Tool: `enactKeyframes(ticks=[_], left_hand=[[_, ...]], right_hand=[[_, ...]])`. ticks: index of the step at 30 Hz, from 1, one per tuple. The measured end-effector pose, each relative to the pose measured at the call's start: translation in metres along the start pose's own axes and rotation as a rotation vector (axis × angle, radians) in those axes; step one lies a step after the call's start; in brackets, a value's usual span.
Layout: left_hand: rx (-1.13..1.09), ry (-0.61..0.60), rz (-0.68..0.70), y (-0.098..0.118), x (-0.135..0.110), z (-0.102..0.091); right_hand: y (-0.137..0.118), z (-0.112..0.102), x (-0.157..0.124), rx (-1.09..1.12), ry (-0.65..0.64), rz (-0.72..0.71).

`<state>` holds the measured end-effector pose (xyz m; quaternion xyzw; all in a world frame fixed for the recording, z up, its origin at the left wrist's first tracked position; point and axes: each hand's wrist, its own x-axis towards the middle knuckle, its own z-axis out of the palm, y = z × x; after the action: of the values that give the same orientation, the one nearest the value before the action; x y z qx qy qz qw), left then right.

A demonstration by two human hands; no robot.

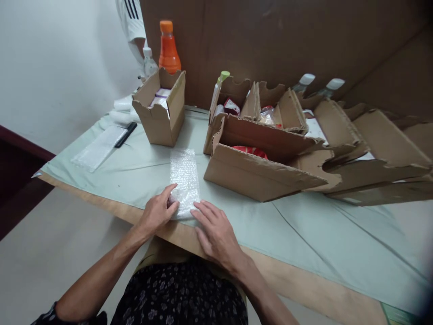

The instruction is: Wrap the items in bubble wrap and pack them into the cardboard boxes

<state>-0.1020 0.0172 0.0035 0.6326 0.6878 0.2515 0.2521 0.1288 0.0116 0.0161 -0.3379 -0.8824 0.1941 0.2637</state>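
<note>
Left hand [158, 212] and right hand [217, 229] sit open, touching either side of the clear, rectangular bubble wrap [184, 174] on the pale-green cloth [250, 221]; light, even pressure should keep it square and flat

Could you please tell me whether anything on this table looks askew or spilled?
I see nothing spilled; only the green cloth looks untidy: creases right of the bubble wrap keep it from lying smooth.

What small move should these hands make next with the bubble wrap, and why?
Perhaps fold the near end of the bubble wrap forward: the left hand and right hand are at its opposite edges there, while its far part lies flat on the pale green cloth.
</note>
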Motion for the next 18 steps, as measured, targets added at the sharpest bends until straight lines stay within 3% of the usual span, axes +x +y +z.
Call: enactKeyframes(ticks=[3,8,12,18], left_hand=[[0.111,0.063,0.057,-0.005,0.0,0.007],[0.18,0.362,0.379,-0.007,-0.017,0.0],[0.155,0.232,0.554,0.0,-0.046,-0.007],[-0.011,0.157,0.446,-0.001,-0.062,0.003]], right_hand=[[0.012,0.015,0.016,-0.165,-0.141,-0.077],[0.02,0.023,0.022,-0.203,-0.07,-0.104],[0.008,0.014,0.018,-0.127,-0.056,-0.058],[-0.003,0.004,0.004,0.082,-0.054,0.108]])
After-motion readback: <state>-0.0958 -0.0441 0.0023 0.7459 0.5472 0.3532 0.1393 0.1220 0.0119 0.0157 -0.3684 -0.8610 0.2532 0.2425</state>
